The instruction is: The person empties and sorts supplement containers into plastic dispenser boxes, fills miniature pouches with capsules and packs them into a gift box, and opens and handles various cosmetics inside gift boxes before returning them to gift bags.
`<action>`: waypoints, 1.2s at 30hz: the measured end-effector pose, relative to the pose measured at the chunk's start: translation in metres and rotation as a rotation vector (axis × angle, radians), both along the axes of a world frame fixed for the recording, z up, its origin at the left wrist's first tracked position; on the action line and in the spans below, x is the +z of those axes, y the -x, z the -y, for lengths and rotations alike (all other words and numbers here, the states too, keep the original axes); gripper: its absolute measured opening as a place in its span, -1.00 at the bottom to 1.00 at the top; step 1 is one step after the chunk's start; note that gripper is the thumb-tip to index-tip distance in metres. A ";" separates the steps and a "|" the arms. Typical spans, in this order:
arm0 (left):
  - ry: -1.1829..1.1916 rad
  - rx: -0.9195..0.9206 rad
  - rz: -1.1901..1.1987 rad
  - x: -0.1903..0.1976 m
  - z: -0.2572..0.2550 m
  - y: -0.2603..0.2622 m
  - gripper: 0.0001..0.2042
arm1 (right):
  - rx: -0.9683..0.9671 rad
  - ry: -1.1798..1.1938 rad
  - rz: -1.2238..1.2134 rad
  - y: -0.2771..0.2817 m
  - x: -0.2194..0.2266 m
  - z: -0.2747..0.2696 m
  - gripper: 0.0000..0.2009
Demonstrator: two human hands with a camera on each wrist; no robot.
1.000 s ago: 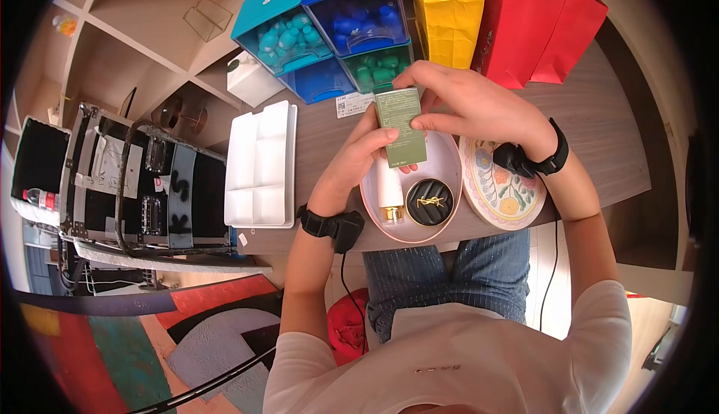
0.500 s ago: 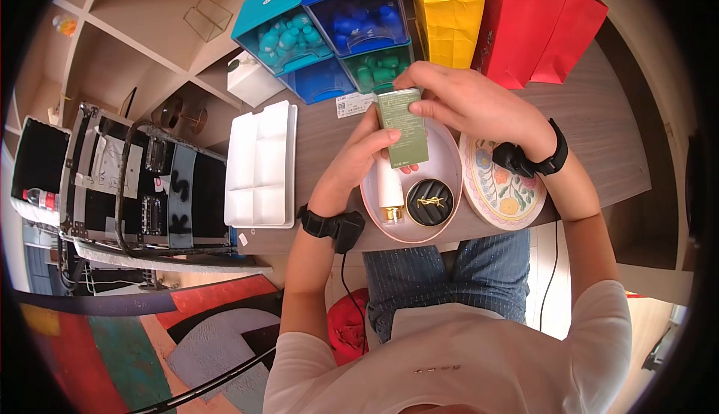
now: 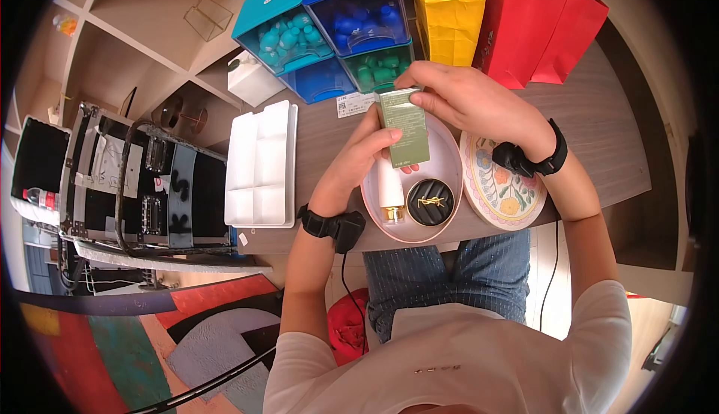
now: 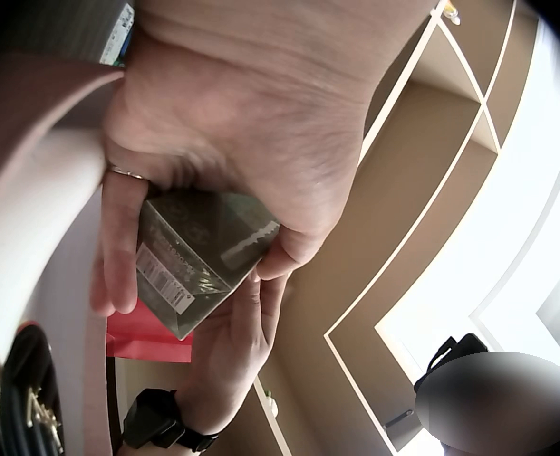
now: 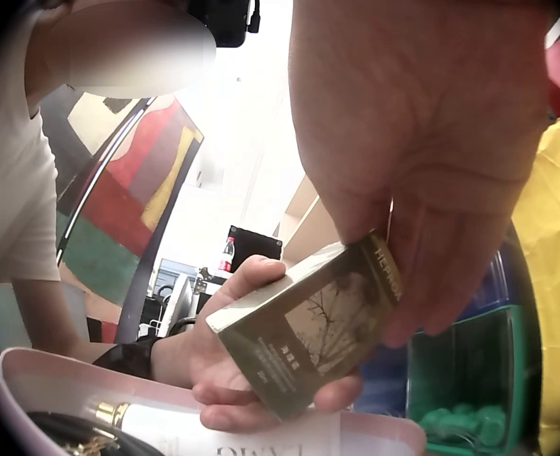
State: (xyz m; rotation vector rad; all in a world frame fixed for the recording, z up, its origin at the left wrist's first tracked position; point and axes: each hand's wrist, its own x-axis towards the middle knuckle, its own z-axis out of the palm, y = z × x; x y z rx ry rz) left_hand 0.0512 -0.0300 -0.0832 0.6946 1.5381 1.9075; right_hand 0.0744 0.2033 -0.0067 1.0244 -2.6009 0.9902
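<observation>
A small green printed carton [image 3: 407,131] is held tilted over a pinkish oval tray [image 3: 449,161]. My left hand [image 3: 362,147] grips its sides, thumb across the front face and fingers behind. At the top end, my right hand [image 3: 473,101] pinches the carton's edge between thumb and fingers. The right wrist view shows a tree picture on one face of the carton [image 5: 318,328]. Beneath, in the tray, lie a white bottle [image 3: 389,189] with a gold collar and a round black compact [image 3: 429,202] with a gold emblem.
A floral plate [image 3: 503,186] sits right of the tray, and a white compartment tray [image 3: 258,163] to the left. Behind stand colored bins [image 3: 352,25] of small bottles, a yellow bag [image 3: 447,28] and a red bag [image 3: 517,25]. A label [image 3: 353,105] lies near the bins.
My right thumb has slid up the carton's face to its top edge. The carton has shifted slightly right; my left hand keeps its grip.
</observation>
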 end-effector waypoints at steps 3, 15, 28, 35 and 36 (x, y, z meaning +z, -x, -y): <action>-0.018 -0.006 0.021 -0.002 -0.001 0.002 -0.27 | -0.010 -0.025 0.038 -0.001 0.003 0.000 -0.72; -0.016 0.000 -0.049 -0.004 0.000 0.002 -0.32 | 0.122 -0.138 -0.239 -0.009 0.002 0.000 0.06; -0.179 0.088 0.163 0.000 0.003 -0.003 -0.39 | 0.132 -0.171 -0.210 -0.013 0.010 0.005 0.08; -0.025 0.104 0.061 0.005 0.000 -0.004 -0.34 | 0.153 -0.225 -0.017 -0.012 0.012 -0.009 0.08; -0.011 0.113 0.038 0.004 0.000 -0.004 -0.34 | 0.194 -0.178 -0.011 -0.010 0.009 -0.011 0.06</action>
